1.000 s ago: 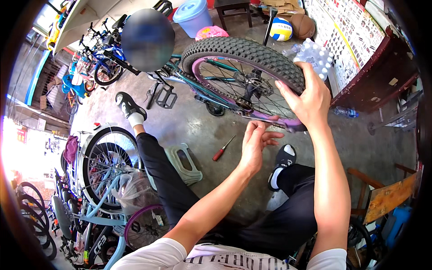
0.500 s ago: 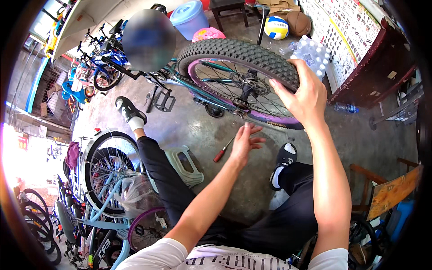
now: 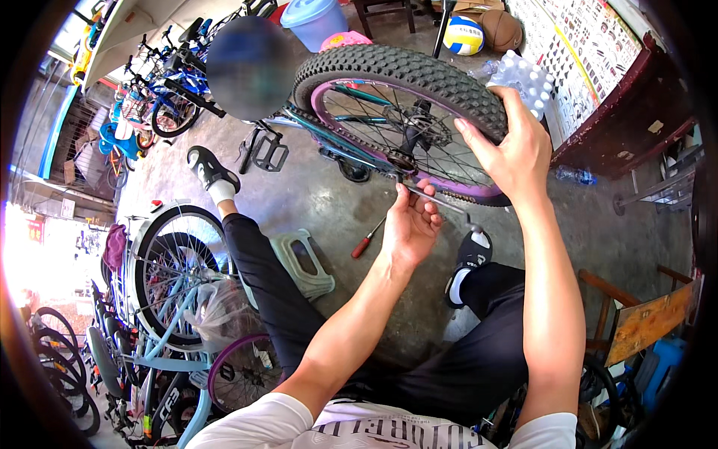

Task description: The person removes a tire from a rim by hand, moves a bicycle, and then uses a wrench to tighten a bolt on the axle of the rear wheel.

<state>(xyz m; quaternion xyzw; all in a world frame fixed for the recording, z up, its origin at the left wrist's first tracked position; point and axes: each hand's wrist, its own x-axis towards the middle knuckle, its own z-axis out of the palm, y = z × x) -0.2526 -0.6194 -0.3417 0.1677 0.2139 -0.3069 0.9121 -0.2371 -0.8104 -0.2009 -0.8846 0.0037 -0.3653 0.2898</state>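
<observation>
Evidently, a pale-blue bicycle [image 3: 172, 361] fills the lower left of the frame, with a pale-green stool [image 3: 288, 262] to its right. Near the centre, a red-handled screwdriver [image 3: 363, 245] lies on the floor. Just right of it, the person's left hand [image 3: 413, 228] is raised, palm up, fingers curled beside a slim metal rod [image 3: 452, 207]; whether they grip it cannot be told. Above, in the upper centre, stands the tilted wheel [image 3: 422, 126], its rim purple and its tyre black and knobbly. The right hand [image 3: 521, 153] grasps the tyre at its right side, thumb toward the spokes. White-capped bottles [image 3: 526, 84] sit at upper right, and a wooden chair [image 3: 649, 323] at lower right.
</observation>
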